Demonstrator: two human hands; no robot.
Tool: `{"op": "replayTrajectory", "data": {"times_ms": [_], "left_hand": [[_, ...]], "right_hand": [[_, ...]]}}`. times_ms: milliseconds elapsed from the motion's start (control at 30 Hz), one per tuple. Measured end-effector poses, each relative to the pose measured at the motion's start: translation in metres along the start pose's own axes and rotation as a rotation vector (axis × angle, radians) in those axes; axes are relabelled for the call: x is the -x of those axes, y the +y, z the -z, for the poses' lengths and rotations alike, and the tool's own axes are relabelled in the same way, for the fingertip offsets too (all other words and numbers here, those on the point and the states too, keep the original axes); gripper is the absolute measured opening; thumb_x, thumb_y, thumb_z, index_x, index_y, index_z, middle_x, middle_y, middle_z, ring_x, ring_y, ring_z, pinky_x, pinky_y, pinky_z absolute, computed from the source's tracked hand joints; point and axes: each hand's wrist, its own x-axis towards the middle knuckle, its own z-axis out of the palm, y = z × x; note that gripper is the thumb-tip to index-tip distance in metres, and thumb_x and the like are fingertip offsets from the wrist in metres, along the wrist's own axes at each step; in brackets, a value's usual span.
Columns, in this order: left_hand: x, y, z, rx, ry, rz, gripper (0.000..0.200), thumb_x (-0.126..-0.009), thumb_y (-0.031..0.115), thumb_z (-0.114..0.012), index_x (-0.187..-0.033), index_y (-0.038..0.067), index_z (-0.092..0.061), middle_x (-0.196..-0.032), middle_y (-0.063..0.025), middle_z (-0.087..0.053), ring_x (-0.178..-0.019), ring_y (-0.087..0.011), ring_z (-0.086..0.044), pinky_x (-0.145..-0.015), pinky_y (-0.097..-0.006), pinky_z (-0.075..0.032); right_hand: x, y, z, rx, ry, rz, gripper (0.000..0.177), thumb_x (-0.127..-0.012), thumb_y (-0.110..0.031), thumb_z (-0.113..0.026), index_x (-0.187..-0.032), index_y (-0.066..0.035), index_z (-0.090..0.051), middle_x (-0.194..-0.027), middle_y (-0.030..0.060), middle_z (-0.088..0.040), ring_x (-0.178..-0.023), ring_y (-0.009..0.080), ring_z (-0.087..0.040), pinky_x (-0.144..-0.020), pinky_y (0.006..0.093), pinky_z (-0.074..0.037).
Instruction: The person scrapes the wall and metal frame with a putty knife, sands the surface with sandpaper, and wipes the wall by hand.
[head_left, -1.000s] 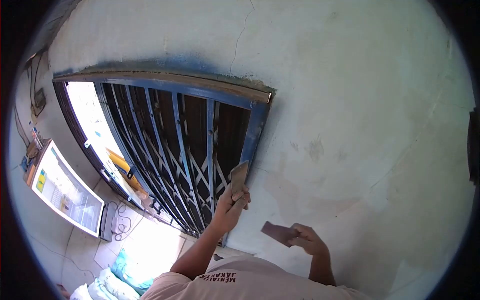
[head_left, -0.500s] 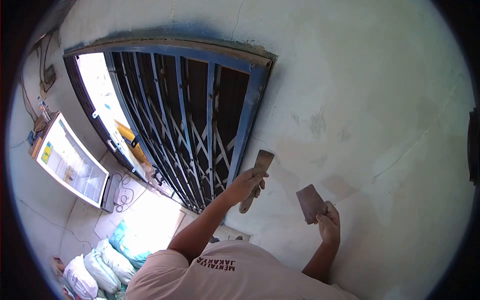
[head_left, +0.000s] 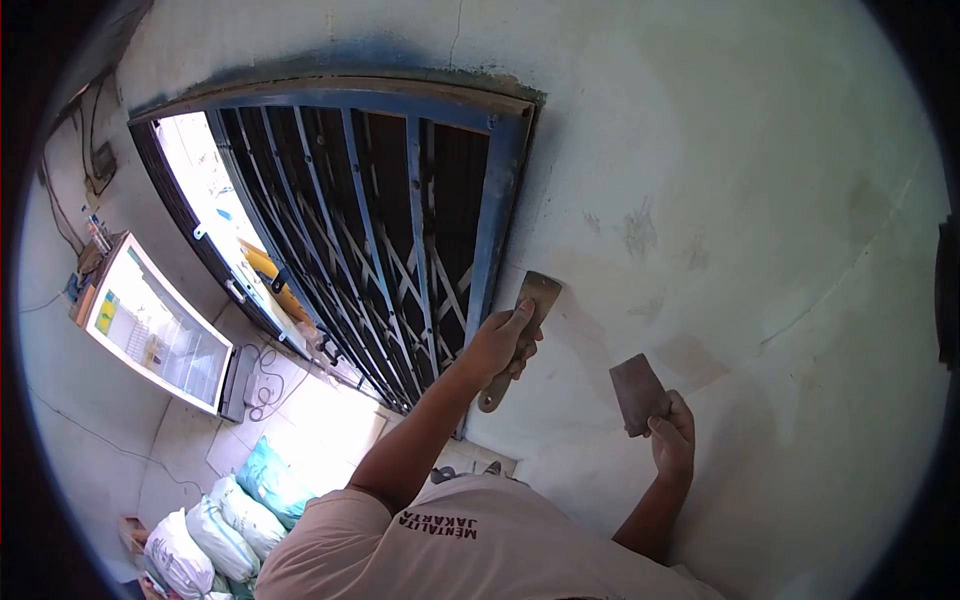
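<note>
My left hand [head_left: 505, 345] is closed around the handle of a putty knife [head_left: 540, 290], its wide blade pointing up near the right edge of the gate frame. A hole shows at the handle's lower end. In my right hand [head_left: 675, 435] is a flat, dark brown rectangular plate [head_left: 637, 390], pinched at its lower corner with the thumb on top. Behind both hands stands a pale wall [head_left: 800, 250] with patchy smears, darker scuffs and a thin crack line. The plate overlaps a brownish patch of that wall in this view.
A blue-framed folding metal gate [head_left: 380, 230] stands at left, partly open onto daylight. Farther left are a glass-fronted display cabinet [head_left: 160, 330] and a coiled cable [head_left: 265, 385]. Several stuffed sacks [head_left: 220, 530] lie on the tiled floor [head_left: 310, 425] at lower left.
The view has tilted slightly. My left hand has moved up and a little right with the putty knife; my right hand and the plate appear slightly higher and farther right.
</note>
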Motion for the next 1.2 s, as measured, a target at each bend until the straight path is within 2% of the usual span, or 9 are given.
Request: {"op": "replayTrajectory", "data": {"times_ms": [133, 233, 400, 500, 733, 833, 933, 1033, 1200], "left_hand": [[-0.004, -0.001, -0.002, -0.253, 0.178, -0.078, 0.052, -0.101, 0.048, -0.041, -0.079, 0.003, -0.054, -0.053, -0.0005, -0.045, -0.038, -0.0106, -0.04, -0.04, -0.0287, -0.037], [-0.01, -0.007, 0.004, -0.409, 0.243, -0.271, 0.051, -0.101, 0.045, -0.041, -0.077, 0.003, -0.055, -0.051, 0.0003, -0.044, -0.038, -0.0105, -0.041, -0.039, -0.0287, -0.036], [-0.006, 0.001, -0.012, 0.092, 0.037, 0.068, 0.057, -0.098, 0.057, -0.039, -0.083, 0.003, -0.051, -0.055, -0.0007, -0.043, -0.035, -0.009, -0.035, -0.037, -0.0278, -0.036], [-0.004, 0.005, -0.011, 0.162, -0.012, 0.119, 0.056, -0.098, 0.057, -0.039, -0.084, 0.004, -0.051, -0.056, -0.0007, -0.043, -0.035, -0.0087, -0.035, -0.036, -0.0272, -0.035], [-0.008, 0.01, 0.009, -0.397, 0.129, -0.081, 0.057, -0.099, 0.054, -0.04, -0.08, 0.002, -0.055, -0.051, 0.0003, -0.043, -0.036, -0.0085, -0.037, -0.037, -0.0265, -0.034], [-0.004, 0.016, 0.009, -0.409, 0.151, -0.076, 0.058, -0.098, 0.056, -0.041, -0.079, 0.003, -0.053, -0.054, 0.0, -0.045, -0.036, -0.008, -0.035, -0.038, -0.0243, -0.033], [-0.009, 0.006, -0.003, -0.127, 0.101, 0.043, 0.059, -0.099, 0.056, -0.039, -0.081, 0.002, -0.054, -0.053, -0.0021, -0.045, -0.036, -0.0091, -0.038, -0.037, -0.0263, -0.035], [-0.008, -0.001, -0.013, 0.069, 0.016, 0.046, 0.06, -0.098, 0.058, -0.037, -0.084, 0.002, -0.054, -0.055, -0.0033, -0.047, -0.036, -0.0099, -0.038, -0.038, -0.0258, -0.036], [0.02, -0.02, -0.014, -0.041, -0.385, 0.018, 0.071, -0.097, 0.065, -0.029, -0.095, 0.0, -0.056, -0.058, -0.0067, -0.055, -0.042, -0.0103, -0.049, -0.041, -0.0246, -0.041]], "right_hand": [[0.0, 0.002, 0.005, -0.003, 0.039, -0.003, 0.015, -0.075, -0.005, -0.058, -0.083, -0.006, -0.046, -0.076, 0.0013, -0.045, -0.069, 0.0114, -0.042, -0.063, 0.0279, -0.036], [0.0, 0.005, 0.008, 0.01, 0.054, 0.002, 0.015, -0.075, -0.006, -0.058, -0.084, -0.005, -0.047, -0.076, 0.0013, -0.044, -0.069, 0.0113, -0.042, -0.063, 0.0279, -0.036], [-0.002, 0.002, 0.01, 0.031, 0.062, -0.001, 0.016, -0.075, -0.007, -0.059, -0.086, -0.004, -0.049, -0.075, 0.0007, -0.043, -0.068, 0.0109, -0.042, -0.063, 0.0279, -0.036], [-0.002, 0.003, 0.011, 0.03, 0.102, 0.016, 0.017, -0.075, -0.008, -0.06, -0.086, -0.004, -0.049, -0.076, 0.0012, -0.045, -0.068, 0.0106, -0.042, -0.062, 0.0279, -0.036], [-0.002, 0.0, 0.01, 0.046, 0.091, -0.008, 0.017, -0.074, -0.007, -0.06, -0.087, -0.004, -0.049, -0.077, 0.0015, -0.047, -0.068, 0.01, -0.043, -0.062, 0.0276, -0.037], [-0.001, -0.001, 0.006, 0.039, 0.096, -0.019, 0.017, -0.074, -0.007, -0.06, -0.087, -0.004, -0.049, -0.077, 0.0014, -0.047, -0.068, 0.0098, -0.043, -0.063, 0.0275, -0.037], [-0.003, 0.002, 0.005, 0.029, 0.092, -0.021, 0.016, -0.072, -0.006, -0.058, -0.084, -0.005, -0.048, -0.076, 0.0011, -0.046, -0.068, 0.0099, -0.043, -0.063, 0.0272, -0.037], [-0.003, 0.009, 0.012, 0.034, 0.097, -0.01, 0.017, -0.07, -0.005, -0.058, -0.082, -0.006, -0.046, -0.076, 0.0007, -0.045, -0.068, 0.0102, -0.042, -0.063, 0.0268, -0.036], [-0.004, 0.014, -0.007, 0.007, 0.123, -0.026, 0.019, -0.068, -0.005, -0.06, -0.08, -0.007, -0.046, -0.075, 0.0003, -0.046, -0.068, 0.0106, -0.044, -0.063, 0.0269, -0.038]]}}
